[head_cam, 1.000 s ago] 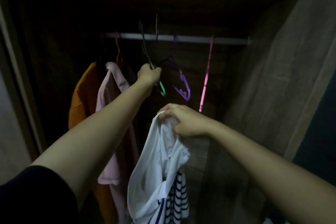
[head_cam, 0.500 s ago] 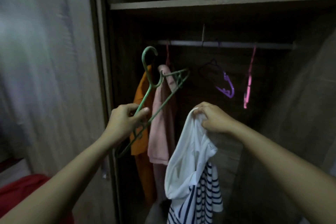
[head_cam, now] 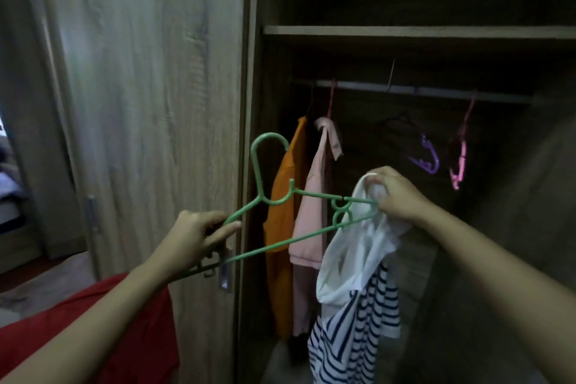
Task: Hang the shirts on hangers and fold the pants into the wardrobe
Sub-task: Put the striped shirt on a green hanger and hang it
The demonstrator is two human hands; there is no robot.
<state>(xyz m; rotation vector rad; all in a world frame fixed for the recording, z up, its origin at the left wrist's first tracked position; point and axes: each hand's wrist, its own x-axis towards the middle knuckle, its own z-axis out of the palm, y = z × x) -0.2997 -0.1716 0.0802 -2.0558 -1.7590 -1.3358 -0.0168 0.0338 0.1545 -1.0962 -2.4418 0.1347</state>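
My left hand [head_cam: 194,237] grips one end of a green plastic hanger [head_cam: 268,193], held tilted in front of the open wardrobe. The hanger's other end reaches the collar of a white shirt with navy stripes [head_cam: 355,284], which my right hand [head_cam: 396,193] holds bunched at the top so it dangles. On the rail [head_cam: 420,91] hang an orange shirt [head_cam: 282,227] and a pink shirt [head_cam: 311,212], side by side at the left. No pants are visible.
Empty purple hanger [head_cam: 425,159] and pink hanger [head_cam: 459,156] hang further right on the rail. A wooden shelf [head_cam: 405,31] runs above. The wardrobe door [head_cam: 140,103] stands at the left. Red fabric [head_cam: 93,327] lies at the lower left.
My left hand took the green hanger off the rail and brought it down and out. It now lies level, its end touching the striped shirt's collar. The view has shifted left.
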